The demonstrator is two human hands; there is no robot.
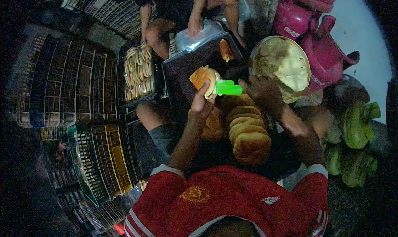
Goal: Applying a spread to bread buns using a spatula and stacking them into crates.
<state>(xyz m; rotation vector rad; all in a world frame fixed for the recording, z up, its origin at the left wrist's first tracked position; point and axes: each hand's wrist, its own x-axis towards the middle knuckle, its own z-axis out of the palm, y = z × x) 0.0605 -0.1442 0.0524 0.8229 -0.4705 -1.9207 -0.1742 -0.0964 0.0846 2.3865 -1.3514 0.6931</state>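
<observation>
My left hand (202, 101) holds a bread roll (200, 77) that looks split, with pale filling at its edge. A bright green spatula-like tool (229, 87) touches the roll's right side. My right hand (262, 89) is at the tool's right end; its fingers are dark and blurred, so their grip is unclear. Below my hands lie several joined bread rolls (248, 128) in a row, with more bread (214, 125) to their left. A round tub of pale cream (292, 63) stands beyond my right hand. One filled roll (226, 50) lies on the dark tray (186, 69).
Across the tray a co-worker's hand (194, 27) rests on clear plastic bags (199, 39). A crate of packed rolls (139, 74) is at the left, near stacked plastic crates (74, 84). Pink gas cylinders (320, 56) and green ones (357, 125) stand at the right.
</observation>
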